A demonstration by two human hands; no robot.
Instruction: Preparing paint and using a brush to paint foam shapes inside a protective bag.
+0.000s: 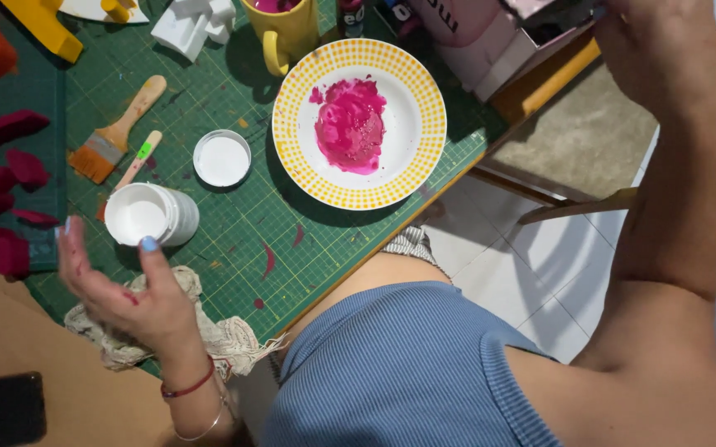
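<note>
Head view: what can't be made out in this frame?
- Right hand: fingers cut off by the top edge; any grip is unseen.
- Yellow mug: top cropped by the top edge.
- Cloth: partly hidden under the left hand.
- Dark flat object: cut off by the bottom-left corner.

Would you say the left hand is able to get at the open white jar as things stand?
Probably yes: the left hand hovers open and empty just in front of the white jar, with only bare green mat around the jar and nothing between them.
</note>
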